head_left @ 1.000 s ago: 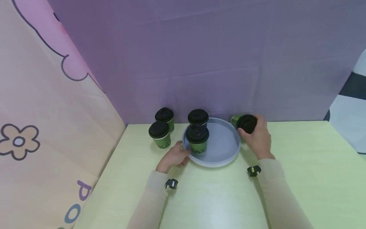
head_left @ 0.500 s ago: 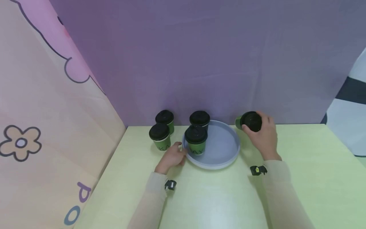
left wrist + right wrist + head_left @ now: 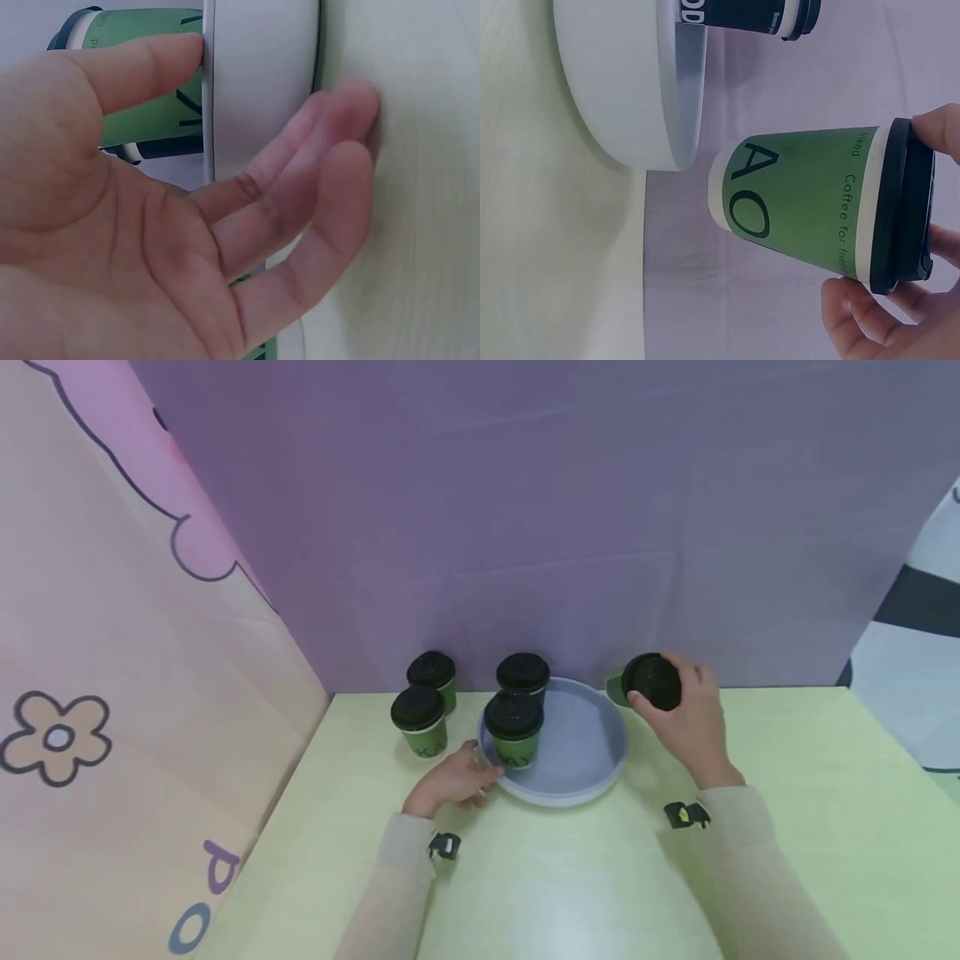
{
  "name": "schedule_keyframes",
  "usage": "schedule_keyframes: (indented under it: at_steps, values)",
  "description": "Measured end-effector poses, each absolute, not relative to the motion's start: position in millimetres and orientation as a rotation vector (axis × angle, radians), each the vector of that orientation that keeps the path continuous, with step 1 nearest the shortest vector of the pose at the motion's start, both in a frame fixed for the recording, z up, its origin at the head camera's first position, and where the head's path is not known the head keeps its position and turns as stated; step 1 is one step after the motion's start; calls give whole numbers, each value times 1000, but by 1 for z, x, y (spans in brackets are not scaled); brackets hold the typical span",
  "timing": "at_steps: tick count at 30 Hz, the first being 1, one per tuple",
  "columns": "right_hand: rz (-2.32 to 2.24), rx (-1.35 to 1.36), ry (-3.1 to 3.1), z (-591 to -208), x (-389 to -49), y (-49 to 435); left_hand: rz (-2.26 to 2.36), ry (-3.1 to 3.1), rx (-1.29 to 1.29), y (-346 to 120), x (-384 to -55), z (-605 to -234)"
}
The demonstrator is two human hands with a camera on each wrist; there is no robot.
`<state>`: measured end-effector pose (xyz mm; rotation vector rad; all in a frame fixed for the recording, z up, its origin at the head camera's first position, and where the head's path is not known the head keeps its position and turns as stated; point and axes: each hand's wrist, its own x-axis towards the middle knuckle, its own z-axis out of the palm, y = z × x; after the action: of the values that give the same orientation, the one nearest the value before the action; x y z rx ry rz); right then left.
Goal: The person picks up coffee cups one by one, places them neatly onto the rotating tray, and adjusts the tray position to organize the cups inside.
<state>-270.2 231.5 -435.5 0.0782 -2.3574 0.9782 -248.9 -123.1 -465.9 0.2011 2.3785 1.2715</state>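
Note:
My right hand (image 3: 690, 714) pinches the black lid of a green paper coffee cup (image 3: 799, 199). That cup is tilted onto its side, its base toward the round grey plate (image 3: 585, 735) and apart from it. At the plate's left front edge is my left hand (image 3: 453, 778); in the left wrist view its thumb touches the rim, while the loosely bent fingers lie by the outer wall and the table. Two lidded cups stand upright on the plate's left part: a green one (image 3: 516, 747) in front and a dark-bodied one (image 3: 522, 673) behind.
Two more lidded green cups stand on the table left of the plate, a front one (image 3: 420, 722) and a back one (image 3: 432, 674). A purple cloth backdrop (image 3: 480, 527) rises behind the table (image 3: 555, 885). On the left hangs a printed sheet (image 3: 150, 693).
The right hand has lifted the tilted cup slightly and shifted it right, then a little back left. My left thumb has moved further onto the plate's rim. The other cups stay put.

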Motion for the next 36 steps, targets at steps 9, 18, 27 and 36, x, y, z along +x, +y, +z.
schedule_keyframes:
  at_steps: [9,18,27,36]
  values:
    - [995,187,-2343,-424,-263,226,1386,2279,219,-121,-249,-469]
    - [1040,215,-2329,-410,-250,218,1409,2308,141,-119,-253,-473]
    - [1033,322,-2337,-403,-244,208,1355,2496,94,-117,-254,-475]
    - [1034,365,-2355,-398,-236,199,1347,2428,79,-115,-253,-474]
